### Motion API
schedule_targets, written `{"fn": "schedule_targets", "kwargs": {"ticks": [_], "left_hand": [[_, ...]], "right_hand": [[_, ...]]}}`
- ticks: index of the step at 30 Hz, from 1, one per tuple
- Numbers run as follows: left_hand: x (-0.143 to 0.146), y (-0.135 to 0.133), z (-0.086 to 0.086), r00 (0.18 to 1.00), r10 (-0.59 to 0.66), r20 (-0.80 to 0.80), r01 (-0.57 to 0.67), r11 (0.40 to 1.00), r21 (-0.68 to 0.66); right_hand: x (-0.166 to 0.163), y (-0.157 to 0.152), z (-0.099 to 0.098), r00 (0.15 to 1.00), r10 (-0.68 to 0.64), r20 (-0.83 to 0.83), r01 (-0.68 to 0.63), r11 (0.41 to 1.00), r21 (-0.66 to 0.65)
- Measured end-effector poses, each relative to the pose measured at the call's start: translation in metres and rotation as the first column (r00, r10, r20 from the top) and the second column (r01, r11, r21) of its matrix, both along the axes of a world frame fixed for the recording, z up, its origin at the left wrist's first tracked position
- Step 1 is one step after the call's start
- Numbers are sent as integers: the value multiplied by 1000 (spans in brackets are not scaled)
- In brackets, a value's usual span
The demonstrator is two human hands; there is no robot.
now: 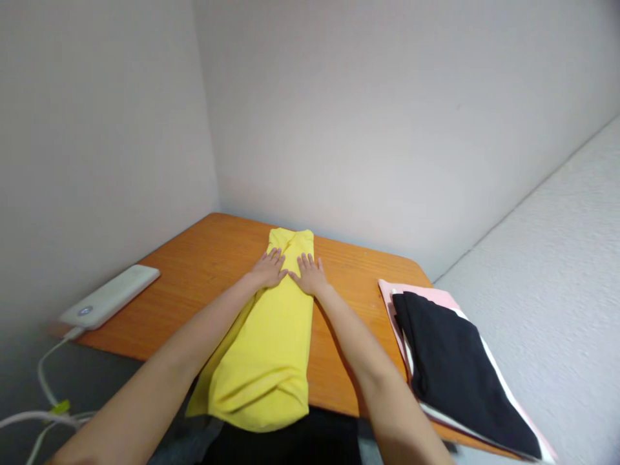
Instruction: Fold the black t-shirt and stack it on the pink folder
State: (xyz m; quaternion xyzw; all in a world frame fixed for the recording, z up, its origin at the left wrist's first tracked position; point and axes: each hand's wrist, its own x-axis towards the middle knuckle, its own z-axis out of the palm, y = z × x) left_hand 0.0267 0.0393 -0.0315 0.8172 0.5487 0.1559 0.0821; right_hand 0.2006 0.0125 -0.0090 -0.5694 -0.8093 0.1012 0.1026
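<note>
A yellow garment (271, 336), folded into a long strip, lies lengthwise across the middle of the orange wooden table (194, 271), its near end hanging over the front edge. My left hand (270, 267) rests flat on its far part, fingers spread. Right beside it, my right hand (308, 274) also lies flat on the cloth, fingers apart. The two hands almost touch at the thumbs. Neither hand grips anything.
A stack of folded clothes, black (450, 361) over white and pink, lies at the table's right edge. A white power bank (110, 296) with a white cable (46, 381) sits at the left edge. Walls stand close behind and to the left; a white surface lies on the right.
</note>
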Motion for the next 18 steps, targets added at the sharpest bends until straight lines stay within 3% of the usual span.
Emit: {"fn": "schedule_targets", "kwargs": {"ticks": [2, 4, 6, 9, 11, 13, 15, 18], "left_hand": [[2, 0, 13, 998, 16, 68, -17, 1000, 18], [-7, -23, 23, 988, 30, 154, -41, 997, 65], [-26, -70, 28, 967, 50, 251, -85, 988, 129], [-59, -169, 24, 898, 147, 416, -239, 954, 179], [-72, -230, 16, 765, 300, 570, -424, 900, 96], [-73, -271, 9, 715, 417, 561, -496, 868, -13], [-65, -290, 4, 749, 489, 447, -490, 863, -123], [-49, -290, -3, 748, 570, 339, -505, 821, -266]], "right_hand": [[7, -9, 16, 999, -4, -42, 5, 999, 32], [20, -38, 29, 995, -9, -100, 17, 997, 79], [36, -88, 34, 987, -8, -163, 27, 993, 116], [59, -176, 25, 967, 16, -253, 12, 994, 108], [67, -223, 10, 933, 27, -360, -10, 999, 51], [69, -251, -6, 914, 17, -406, -18, 1000, 2], [66, -262, -17, 912, 0, -409, -11, 1000, -24], [59, -260, -23, 908, -17, -419, 4, 999, -33]]}}
